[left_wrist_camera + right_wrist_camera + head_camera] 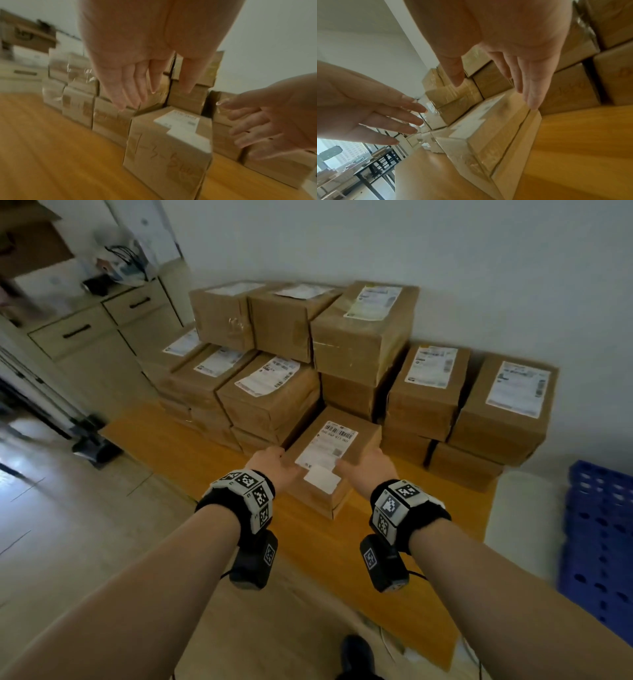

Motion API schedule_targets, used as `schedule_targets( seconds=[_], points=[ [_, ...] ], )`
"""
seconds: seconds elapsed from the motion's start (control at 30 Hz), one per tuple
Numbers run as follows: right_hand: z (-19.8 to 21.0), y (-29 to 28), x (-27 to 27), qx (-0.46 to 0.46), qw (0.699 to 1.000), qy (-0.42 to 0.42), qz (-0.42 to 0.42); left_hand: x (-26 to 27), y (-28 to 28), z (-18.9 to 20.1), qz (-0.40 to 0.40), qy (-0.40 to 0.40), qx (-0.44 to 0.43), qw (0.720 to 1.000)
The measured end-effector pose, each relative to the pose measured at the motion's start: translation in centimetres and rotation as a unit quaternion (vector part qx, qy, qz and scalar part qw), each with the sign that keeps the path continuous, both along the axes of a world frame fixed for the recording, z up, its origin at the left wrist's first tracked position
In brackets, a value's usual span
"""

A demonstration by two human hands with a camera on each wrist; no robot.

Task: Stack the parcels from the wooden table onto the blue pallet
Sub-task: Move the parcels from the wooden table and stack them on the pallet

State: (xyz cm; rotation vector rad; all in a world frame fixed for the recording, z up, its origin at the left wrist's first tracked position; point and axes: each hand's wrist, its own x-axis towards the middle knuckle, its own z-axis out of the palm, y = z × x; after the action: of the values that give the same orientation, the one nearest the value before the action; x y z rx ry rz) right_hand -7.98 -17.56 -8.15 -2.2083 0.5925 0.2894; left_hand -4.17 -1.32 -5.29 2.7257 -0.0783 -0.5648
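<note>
Left hand (274, 465) and right hand (368, 469), fingers straight, grasping nothing, flank brown cardboard parcel with white label (334, 460) on wooden table (191, 446); contact unclear.

Looks like a small stockroom or packing office I'm in. Taped cardboard parcels (363, 337) w/ shipping labels are piled in tiers on my wooden worktop (164, 433) against a plain white wall; a blue plastic pallet (603, 535) sits on the floor at right. Beige drawer cabinets (85, 337) at left, pale tiled floor (68, 525).
</note>
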Motion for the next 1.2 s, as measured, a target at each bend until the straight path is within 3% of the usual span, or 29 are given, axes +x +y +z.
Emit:
schedule_targets(
  seconds=[0.1,0.27,0.4,0.57,0.8,1.2],
  points=[
    [-1.6,1.1,0.8,0.026,0.999,0.031,-0.007,2.0,0.5,-2.2,0.005,0.048,0.009,0.999],
    [-3.2,3.0,2.2,0.032,0.997,0.068,-0.035,4.4,0.9,-4.4,-0.021,0.031,-0.016,0.999],
    [-3.9,4.5,1.8,0.039,0.986,0.093,-0.135,5.7,1.9,-5.7,-0.070,0.044,-0.032,0.996],
    [-4.7,6.9,-0.4,0.103,0.957,0.082,-0.257,6.0,3.1,-6.8,-0.184,0.071,0.020,0.980],
    [-1.8,8.2,-4.4,0.142,0.925,0.069,-0.345,4.6,2.8,-3.0,-0.267,0.053,0.018,0.962],
    [3.3,2.6,-14.0,0.146,0.843,-0.057,-0.514,-4.2,-5.0,1.8,-0.410,0.017,-0.085,0.908]
  ],
)
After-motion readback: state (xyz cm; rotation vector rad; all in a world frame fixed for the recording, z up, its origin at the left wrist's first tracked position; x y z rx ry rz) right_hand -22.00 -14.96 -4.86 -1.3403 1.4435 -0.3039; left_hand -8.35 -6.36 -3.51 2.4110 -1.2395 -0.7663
